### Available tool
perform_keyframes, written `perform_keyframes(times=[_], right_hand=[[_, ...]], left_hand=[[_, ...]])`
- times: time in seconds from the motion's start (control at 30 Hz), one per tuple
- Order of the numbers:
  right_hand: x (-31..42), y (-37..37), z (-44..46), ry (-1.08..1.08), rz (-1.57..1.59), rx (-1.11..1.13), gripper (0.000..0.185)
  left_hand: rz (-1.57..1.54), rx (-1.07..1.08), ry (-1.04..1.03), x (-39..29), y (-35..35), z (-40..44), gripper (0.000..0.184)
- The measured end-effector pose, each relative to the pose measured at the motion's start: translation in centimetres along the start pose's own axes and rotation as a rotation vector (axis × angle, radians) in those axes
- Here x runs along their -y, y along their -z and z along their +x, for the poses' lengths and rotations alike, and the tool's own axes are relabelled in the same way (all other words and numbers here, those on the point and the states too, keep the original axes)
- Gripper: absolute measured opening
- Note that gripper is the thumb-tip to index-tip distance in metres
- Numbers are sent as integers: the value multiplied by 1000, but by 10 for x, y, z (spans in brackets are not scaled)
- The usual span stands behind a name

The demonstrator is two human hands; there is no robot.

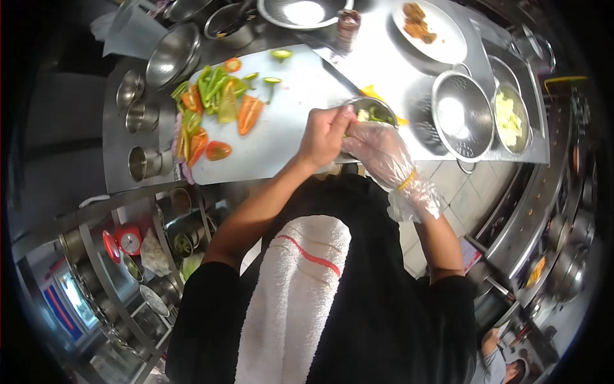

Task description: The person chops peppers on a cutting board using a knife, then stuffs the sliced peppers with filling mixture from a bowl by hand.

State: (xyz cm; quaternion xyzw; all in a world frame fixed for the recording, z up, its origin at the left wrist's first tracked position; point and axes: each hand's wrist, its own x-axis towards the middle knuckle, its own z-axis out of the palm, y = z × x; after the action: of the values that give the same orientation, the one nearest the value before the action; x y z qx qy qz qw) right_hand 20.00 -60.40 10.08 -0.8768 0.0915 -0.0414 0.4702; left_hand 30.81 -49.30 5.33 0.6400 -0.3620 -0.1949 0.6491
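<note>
My left hand (325, 136) is bare, its fingers curled together against my right hand at the front right of the white cutting board (281, 153). A clear plastic glove with a yellow band at the wrist covers my right hand (380, 150). What the fingers of either hand hold is hidden. Just beyond them a metal bowl (389, 107) contains green pepper pieces and pale bits. Green pepper strips (210, 86), orange-red pepper pieces (250, 115) and a green slice (281, 54) lie on the board. A knife (339, 72) rests near its far right edge.
Right of the board stand a metal colander (453, 115) and a bowl of chopped pale-green vegetable (510, 118). Behind are a white plate (448, 45) with brown food and a jar (348, 31). Metal bowls (173, 56) line the left. Another person's arm (490, 342) shows at lower right.
</note>
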Motion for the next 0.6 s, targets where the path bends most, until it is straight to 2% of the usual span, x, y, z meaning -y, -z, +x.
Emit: perform_keyframes(times=[0.1, 0.17, 0.2, 0.27, 0.4, 0.47, 0.5, 0.57, 0.6], right_hand=[[-22, 20, -12, -45, 79, 46, 19], [-37, 29, -17, -81, 187, 114, 22], [-42, 34, -17, -79, 195, 115, 22], [-51, 41, -18, -128, 314, 201, 21], [-63, 52, -18, -49, 307, 191, 18], [-87, 47, -12, -36, 483, 293, 17], [-96, 45, -9, -29, 483, 303, 17], [-111, 41, -5, 24, 897, 363, 29], [-108, 43, -4, 25, 894, 376, 29]], left_hand=[[-29, 24, 15, 9, -23, 3, 44], [-86, 175, 203, 13, -28, 5, 51], [-79, 175, 208, 19, -30, 6, 51], [-233, 225, 390, 31, -32, 9, 55], [-222, 218, 322, 31, -39, 14, 56], [-391, 199, 607, 27, -36, 16, 55], [-389, 187, 604, 27, -34, 16, 55], [-644, 192, 694, 29, -31, 13, 56], [-647, 180, 690, 32, -30, 12, 56]])
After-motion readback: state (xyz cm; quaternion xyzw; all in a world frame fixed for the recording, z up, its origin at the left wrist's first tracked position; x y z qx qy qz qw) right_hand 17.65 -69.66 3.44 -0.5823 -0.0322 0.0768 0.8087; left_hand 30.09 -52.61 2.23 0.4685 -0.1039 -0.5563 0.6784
